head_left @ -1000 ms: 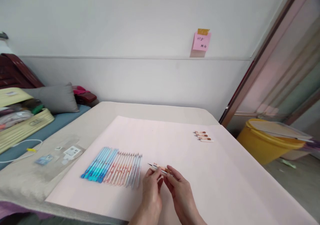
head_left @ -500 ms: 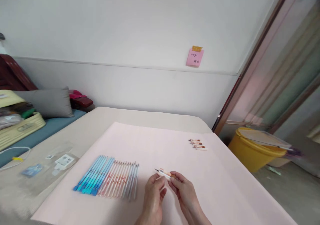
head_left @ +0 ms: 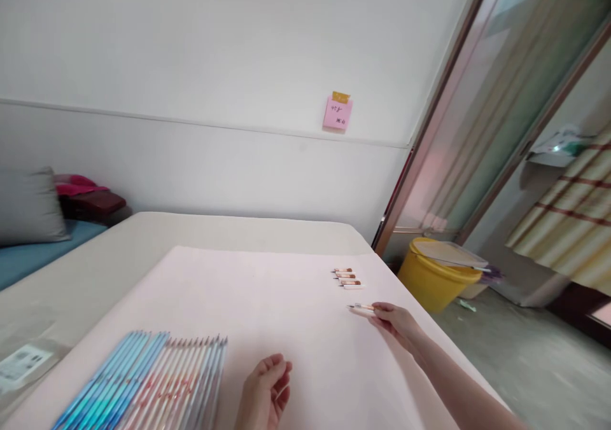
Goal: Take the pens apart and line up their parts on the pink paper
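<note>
My right hand [head_left: 396,320] pinches a short white pencil-like piece [head_left: 363,308] with a dark pointed tip and an orange-brown part, held close over the pink sheet with the tip pointing left. Just beyond it, several similar short brown-and-white pieces [head_left: 347,277] lie in a column, tips to the left. My left hand [head_left: 266,388] is loosely closed near the front, thumb against the curled fingers, with nothing seen in it. To its left lies a row of long pencils [head_left: 162,379], blue on the left, then pinkish and greyish, side by side with their tips away from me.
A pink sheet [head_left: 286,315] covers much of the cream table [head_left: 157,229]. Left are clear packaging [head_left: 28,363] and a grey cushion [head_left: 31,204]. A yellow bucket [head_left: 424,280] stands on the floor at right. A pink note [head_left: 337,113] is taped to the wall.
My right hand has moved away to the right with the short piece, toward the similar ones. My left hand has let go of it and drawn back left. The view has turned right.
</note>
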The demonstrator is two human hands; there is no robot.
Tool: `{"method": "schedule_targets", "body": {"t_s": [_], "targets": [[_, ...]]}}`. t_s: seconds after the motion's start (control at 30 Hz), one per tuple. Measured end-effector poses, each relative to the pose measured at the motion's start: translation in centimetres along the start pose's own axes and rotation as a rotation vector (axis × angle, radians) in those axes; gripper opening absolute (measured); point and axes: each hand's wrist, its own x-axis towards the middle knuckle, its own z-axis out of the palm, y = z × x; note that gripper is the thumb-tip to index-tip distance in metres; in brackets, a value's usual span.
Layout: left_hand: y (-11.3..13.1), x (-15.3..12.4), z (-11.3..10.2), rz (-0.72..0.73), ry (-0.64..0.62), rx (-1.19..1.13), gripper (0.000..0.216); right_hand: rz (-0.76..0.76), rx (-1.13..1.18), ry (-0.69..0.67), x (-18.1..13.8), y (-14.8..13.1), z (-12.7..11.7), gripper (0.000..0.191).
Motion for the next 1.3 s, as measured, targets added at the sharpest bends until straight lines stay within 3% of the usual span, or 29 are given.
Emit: {"method": "schedule_targets", "body": {"t_s": [0.1, 0.23, 0.47, 0.63, 0.8, 1.0, 1.1, 1.3], "targets": [[-0.5, 0.9, 0.4, -0.047, 0.001, 0.038, 0.026, 0.001, -0.058, -0.021, 2.9, -0.4, -0.4, 0.007], [-0.8, 1.2, 1.0, -0.097, 0.03, 0.075, 0.026, -0.008, -0.157, -0.057, 6.0, -0.4, 0.0, 0.018], [-0.8, 0.9, 1.4, -0.127, 0.04, 0.084, 0.024, -0.13, -0.409, -0.032, 8.3, 0.4, 0.2, 0.022], [-0.9, 0.7, 1.4, -0.133, 0.034, 0.077, 0.024, -0.292, -0.643, 0.096, 7.7, 0.7, -0.1, 0.025], [-0.7, 0.5, 1.4, -0.128, 0.029, 0.074, 0.023, -0.521, -0.884, 0.239, 4.7, 1.4, 0.4, 0.025], [-0.4, 0.2, 1.5, -0.128, 0.015, 0.058, 0.023, -0.772, -1.101, 0.155, 0.7, 2.6, 4.4, 0.02], [-0.4, 0.2, 1.5, -0.128, 0.014, 0.057, 0.023, -0.819, -1.179, 0.147, 0.5, 2.4, 6.5, 0.02], [-0.3, 0.4, 1.4, -0.133, -0.009, 0.034, 0.026, -0.773, -1.296, 0.241, 2.0, 1.9, 8.8, 0.02]]}}
